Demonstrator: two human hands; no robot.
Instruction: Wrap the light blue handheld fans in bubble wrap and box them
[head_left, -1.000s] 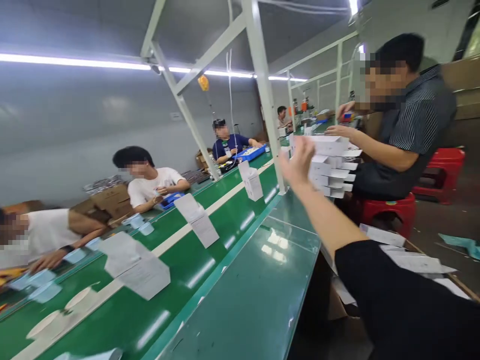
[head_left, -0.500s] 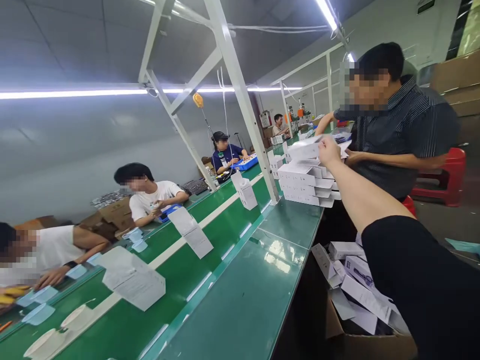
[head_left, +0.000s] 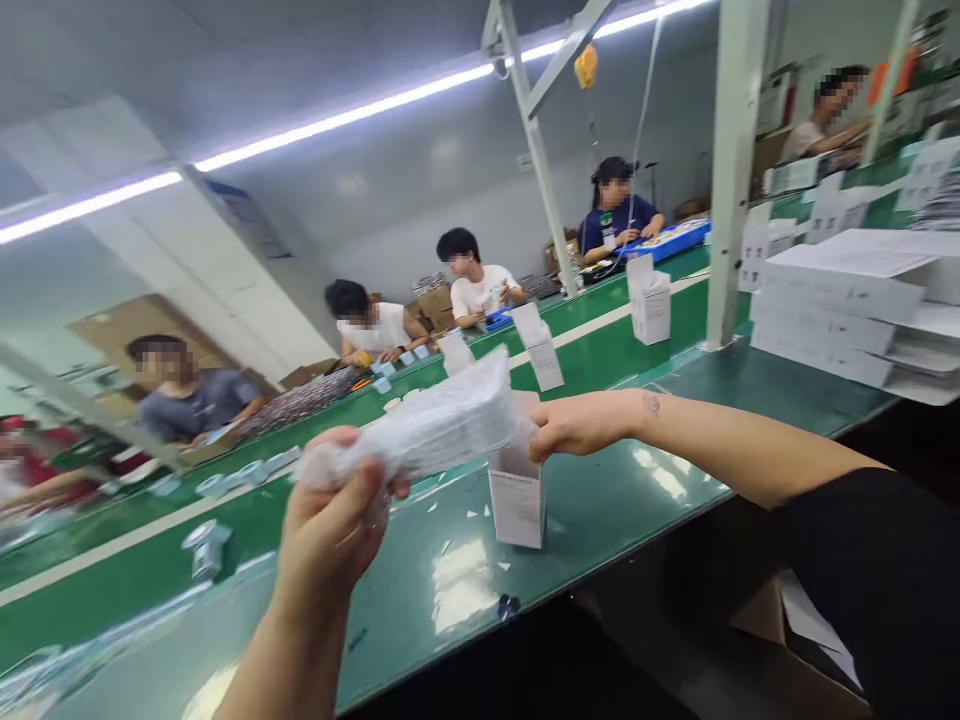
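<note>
The left grip [head_left: 334,525] holds a plastic-wrapped packet [head_left: 446,420] near an upright white box [head_left: 517,508].

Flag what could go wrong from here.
The left hand grips the wrapped packet near one end, so the packet might slip or swing. The upright white box stands near the front edge of the green bench; a bump from the right hand could tip it.

bright strip light [head_left: 337,119] before grey wall [head_left: 405,190], pale pillar [head_left: 172,240] toward the left

Glossy green bench [head_left: 592,530], upright white box [head_left: 519,512], stacked white cartons [head_left: 825,312], small scraps [head_left: 504,566]
</note>
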